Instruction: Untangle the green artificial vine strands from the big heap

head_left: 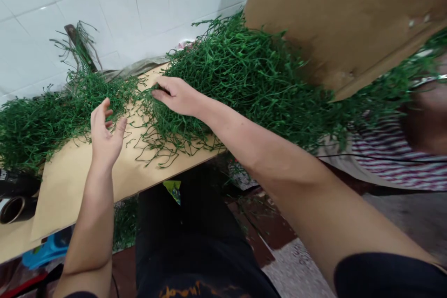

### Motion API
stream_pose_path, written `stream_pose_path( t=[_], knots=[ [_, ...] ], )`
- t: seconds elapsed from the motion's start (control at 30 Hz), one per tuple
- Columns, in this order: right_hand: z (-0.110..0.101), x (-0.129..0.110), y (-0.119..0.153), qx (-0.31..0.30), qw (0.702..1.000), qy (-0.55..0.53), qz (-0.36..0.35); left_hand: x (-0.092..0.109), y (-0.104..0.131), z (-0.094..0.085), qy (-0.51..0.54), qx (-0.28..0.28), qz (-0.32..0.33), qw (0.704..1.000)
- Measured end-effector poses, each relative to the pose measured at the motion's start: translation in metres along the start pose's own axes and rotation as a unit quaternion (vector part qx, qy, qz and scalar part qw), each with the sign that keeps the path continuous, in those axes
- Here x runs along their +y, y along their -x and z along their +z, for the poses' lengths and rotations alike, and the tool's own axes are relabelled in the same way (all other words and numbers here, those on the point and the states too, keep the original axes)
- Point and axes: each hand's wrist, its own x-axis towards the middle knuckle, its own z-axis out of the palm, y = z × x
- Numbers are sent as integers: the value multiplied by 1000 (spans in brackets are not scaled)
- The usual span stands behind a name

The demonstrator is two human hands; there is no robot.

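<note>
My left hand [105,132] is raised over the board with its fingers apart and nothing in it. It is just in front of a pile of thin green stems [104,93]. My right hand [176,95] reaches to the near left edge of a larger heap of green stems [240,65]. Its thumb and fingers are curled together on a few strands, though the fingertips partly hide them. Slender, branching stems with small bud-like tips make up both piles; they look like artificial greenery. Loose strands [157,149] lie scattered on the pale board [80,181] between and below my hands.
A large brown cardboard sheet [335,18] leans over the heap on the right. White tiled wall [115,4] rises behind. Black cylindrical objects [16,209] and a blue plastic item [47,249] are at lower left. Someone in a striped garment [387,149] is at the right edge.
</note>
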Motion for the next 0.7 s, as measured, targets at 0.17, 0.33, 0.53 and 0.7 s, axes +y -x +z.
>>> stream_pose_path(
  t=[0.17,0.33,0.53,0.7],
  knots=[
    [5,-12,3,-38,991,-128,-22,12,-16,23,103,-133,2,986],
    [3,-6,1,-30,996,-86,5,15,-10,25,123,-111,-80,983],
    [6,-1,-2,1,981,181,69,35,-2,6,87,-155,-18,984],
    [24,-11,-19,1,960,279,-18,46,20,0,114,-184,0,976]
  ],
)
